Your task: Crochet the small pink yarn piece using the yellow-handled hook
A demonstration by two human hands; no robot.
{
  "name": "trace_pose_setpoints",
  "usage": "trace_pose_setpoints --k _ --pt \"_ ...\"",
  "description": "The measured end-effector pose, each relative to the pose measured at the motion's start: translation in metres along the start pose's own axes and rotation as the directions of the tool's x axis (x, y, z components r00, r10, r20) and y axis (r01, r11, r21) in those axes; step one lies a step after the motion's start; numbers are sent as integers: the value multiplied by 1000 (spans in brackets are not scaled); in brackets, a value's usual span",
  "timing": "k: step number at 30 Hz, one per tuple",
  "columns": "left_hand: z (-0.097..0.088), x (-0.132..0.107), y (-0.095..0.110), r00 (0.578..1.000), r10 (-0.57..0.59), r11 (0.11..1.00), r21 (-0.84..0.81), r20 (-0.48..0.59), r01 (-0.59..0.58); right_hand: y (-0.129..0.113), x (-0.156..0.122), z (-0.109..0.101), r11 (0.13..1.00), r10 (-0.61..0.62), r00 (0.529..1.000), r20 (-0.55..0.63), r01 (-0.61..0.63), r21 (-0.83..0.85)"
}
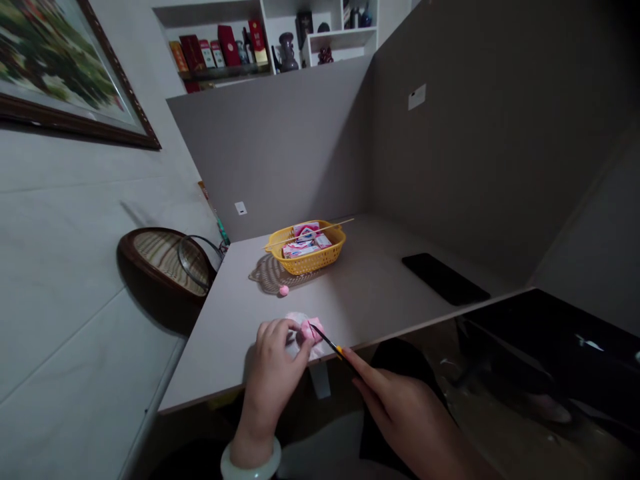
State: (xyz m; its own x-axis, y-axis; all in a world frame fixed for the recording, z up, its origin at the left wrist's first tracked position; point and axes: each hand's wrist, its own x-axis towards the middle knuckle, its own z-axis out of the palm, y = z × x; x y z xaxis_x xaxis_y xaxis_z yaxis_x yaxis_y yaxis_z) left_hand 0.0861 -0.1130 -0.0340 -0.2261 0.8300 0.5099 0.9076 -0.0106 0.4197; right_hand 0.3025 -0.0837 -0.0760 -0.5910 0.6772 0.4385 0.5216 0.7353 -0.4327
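Note:
Near the front edge of the table, a pink lump (313, 329) of soft-looking material rests on a thin pale sheet (316, 352). My left hand (273, 360), with a pale bangle at the wrist, grips the lump's left side between thumb and fingers. In my right hand (395, 400) is a slim craft knife (331, 343) with a black shaft and a yellow band. Its tip touches the top of the lump, where a dark line shows. A small pink ball (284, 291) lies farther back on the tabletop.
Behind the ball stands a yellow basket (303, 265) of pink and white packets, a thin stick (280, 245) across its rim. A flat black object (443, 277) lies at right. Grey panels (280, 153) border the table (200, 373); a brown-rimmed round object (155, 280) is at left.

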Motion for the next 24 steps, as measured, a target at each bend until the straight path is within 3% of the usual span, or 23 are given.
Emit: trace_pose_setpoints --k 7,24 --pt "8 -1 3 999 18 1000 -2 -30 -18 -5 2 1 999 -6 1000 27 7 -44" --pt "8 -12 3 999 -9 999 31 -39 10 -9 -8 4 977 -155 987 -43 147 -156"
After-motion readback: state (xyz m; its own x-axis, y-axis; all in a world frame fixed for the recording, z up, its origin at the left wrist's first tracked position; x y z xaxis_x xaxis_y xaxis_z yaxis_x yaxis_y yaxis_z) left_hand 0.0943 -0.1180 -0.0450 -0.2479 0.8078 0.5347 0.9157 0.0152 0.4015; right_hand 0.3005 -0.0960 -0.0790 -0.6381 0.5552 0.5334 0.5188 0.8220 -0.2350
